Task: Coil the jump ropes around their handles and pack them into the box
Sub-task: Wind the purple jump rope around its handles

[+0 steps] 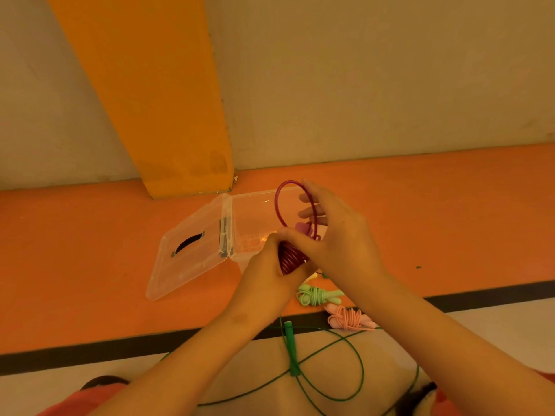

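Purple jump rope (pixel 280 205) sits nearly coiled above the open box (pixel 240 202), left hand (pixel 270 265) clamping the wound handles so right hand (pixel 336 235) can pinch and feed the last loop.

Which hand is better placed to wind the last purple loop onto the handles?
Right. The right hand holds the loose purple rope loop; the left hand grips the coiled purple bundle.

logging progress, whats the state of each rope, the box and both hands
box, open, lid swung left
purple rope, mostly coiled, one loop free
light green rope, coiled, outside box
pink rope, coiled, outside box
dark green rope, uncoiled, loose
left hand, grips purple coil
right hand, holds free loop
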A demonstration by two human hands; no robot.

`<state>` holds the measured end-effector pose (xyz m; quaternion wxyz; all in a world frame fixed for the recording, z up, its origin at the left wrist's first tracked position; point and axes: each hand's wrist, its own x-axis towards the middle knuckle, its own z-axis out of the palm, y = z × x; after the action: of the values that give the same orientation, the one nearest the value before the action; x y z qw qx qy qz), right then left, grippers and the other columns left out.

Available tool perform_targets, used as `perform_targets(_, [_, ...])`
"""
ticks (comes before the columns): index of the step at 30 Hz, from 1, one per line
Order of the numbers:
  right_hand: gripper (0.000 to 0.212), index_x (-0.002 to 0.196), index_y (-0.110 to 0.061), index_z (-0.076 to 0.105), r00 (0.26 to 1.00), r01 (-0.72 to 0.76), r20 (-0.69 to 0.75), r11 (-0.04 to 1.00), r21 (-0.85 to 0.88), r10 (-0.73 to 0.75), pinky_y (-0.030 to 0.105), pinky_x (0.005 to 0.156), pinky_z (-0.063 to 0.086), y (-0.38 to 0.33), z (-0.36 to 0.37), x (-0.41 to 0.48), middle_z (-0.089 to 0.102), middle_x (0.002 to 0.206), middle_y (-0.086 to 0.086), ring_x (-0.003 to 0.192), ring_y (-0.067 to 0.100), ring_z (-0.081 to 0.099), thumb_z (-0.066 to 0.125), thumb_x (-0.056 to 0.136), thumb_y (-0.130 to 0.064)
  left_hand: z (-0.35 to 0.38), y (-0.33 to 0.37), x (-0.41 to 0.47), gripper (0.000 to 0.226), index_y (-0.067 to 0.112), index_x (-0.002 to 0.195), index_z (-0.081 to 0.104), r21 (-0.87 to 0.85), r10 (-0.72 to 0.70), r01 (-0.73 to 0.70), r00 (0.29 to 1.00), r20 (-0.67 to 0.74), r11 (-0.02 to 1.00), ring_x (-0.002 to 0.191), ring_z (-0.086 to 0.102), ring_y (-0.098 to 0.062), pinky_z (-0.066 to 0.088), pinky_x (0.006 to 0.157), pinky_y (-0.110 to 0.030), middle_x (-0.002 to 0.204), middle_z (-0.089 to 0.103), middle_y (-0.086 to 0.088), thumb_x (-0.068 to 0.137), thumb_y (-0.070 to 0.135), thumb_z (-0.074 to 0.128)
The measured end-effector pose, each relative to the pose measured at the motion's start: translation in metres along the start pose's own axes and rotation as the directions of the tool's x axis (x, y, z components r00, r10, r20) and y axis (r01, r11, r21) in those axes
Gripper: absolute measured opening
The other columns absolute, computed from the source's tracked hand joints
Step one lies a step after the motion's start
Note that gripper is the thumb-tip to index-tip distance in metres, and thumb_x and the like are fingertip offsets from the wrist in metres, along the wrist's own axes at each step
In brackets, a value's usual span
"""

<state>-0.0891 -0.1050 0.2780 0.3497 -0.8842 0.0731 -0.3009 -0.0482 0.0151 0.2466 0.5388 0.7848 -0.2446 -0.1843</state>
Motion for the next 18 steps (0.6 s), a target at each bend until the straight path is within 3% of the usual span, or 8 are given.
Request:
perform_targets(4, [0.048,0.131,-0.018,0.054,0.998,-0.054,-0.028,0.987,0.153,0.058,0.030,0.082,0.055,-0.001,0.002,0.001,0.061,0.099,-0.013,0.088,0.004,0.063,0.068,0.086,-0.011,0.000,0.001,-0.002,0.036,0.026,0.106,0.050,0.058,0.013,-0.012,1.000,-0.020,0.998,0.078,0.061,-0.004,0.052,0.073,-0.031,0.088,0.062,0.009,0.081,0.038,0.072])
perform_targets(8, [0.050,0.130,-0.033,0.050,0.994,-0.072,-0.066,0.969,0.235,0.090,0.035,0.080,0.057,0.006,-0.003,0.003,0.066,0.098,-0.002,0.087,0.009,0.066,0.061,0.090,-0.005,-0.002,0.000,0.002,0.035,0.022,0.108,0.052,-0.002,-0.007,0.007,0.999,-0.043,1.000,0.080,0.063,-0.017,0.051,0.073,-0.035,0.088,0.062,0.001,0.083,0.037,0.071])
perform_targets(11, [0.052,0.125,-0.041,0.049,0.995,-0.022,-0.087,0.980,0.200,0.040,0.036,0.077,0.058,0.013,-0.006,0.005,0.064,0.097,-0.002,0.081,0.008,0.067,0.061,0.090,-0.004,-0.005,-0.001,0.005,0.026,0.028,0.100,0.051,-0.037,-0.022,0.018,0.994,-0.106,0.999,0.078,0.064,-0.019,0.052,0.068,-0.037,0.086,0.065,-0.002,0.084,0.038,0.069])
perform_targets(15, [0.042,0.126,-0.022,0.060,0.998,0.020,-0.066,1.000,0.018,-0.019,0.021,0.070,0.056,0.018,-0.010,0.007,0.066,0.107,0.004,0.072,0.007,0.065,0.059,0.090,0.000,-0.008,0.000,0.006,0.021,0.032,0.094,0.048,-0.069,-0.025,0.014,0.986,-0.164,0.998,0.076,0.064,-0.019,0.049,0.059,-0.030,0.087,0.065,-0.005,0.086,0.038,0.067])
perform_targets(18, [0.037,0.123,-0.015,0.064,0.999,0.034,-0.028,0.997,-0.063,-0.036,0.040,0.069,0.057,0.020,-0.011,0.006,0.068,0.102,0.011,0.075,0.022,0.067,0.057,0.090,0.000,-0.012,0.003,0.008,0.021,0.031,0.095,0.048,-0.083,-0.018,0.000,0.978,-0.210,0.997,0.074,0.062,-0.020,0.049,0.057,-0.030,0.087,0.065,-0.008,0.086,0.038,0.066])
